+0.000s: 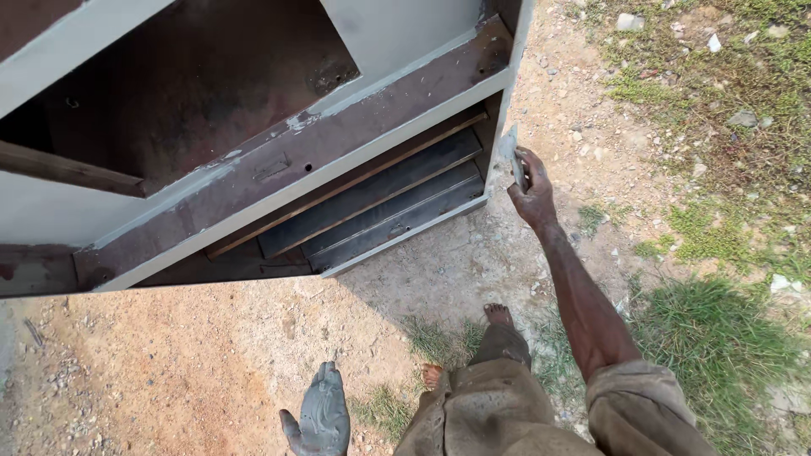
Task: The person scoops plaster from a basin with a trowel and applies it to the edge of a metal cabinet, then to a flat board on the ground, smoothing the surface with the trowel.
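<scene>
Right hand (532, 196) has its fingers wrapped around a flat scraper (510, 152), blade touching the grey metal cabinet (279, 181) edge. Left hand (321, 414), paste-covered, hangs open over the dirt.

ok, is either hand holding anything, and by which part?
Right hand grips a flat grey blade by its lower end. Left hand, coated grey, holds nothing.

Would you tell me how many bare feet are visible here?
2: one foot on the dirt below the cabinet's corner, another foot nearer, mostly hidden by the trouser leg.
</scene>
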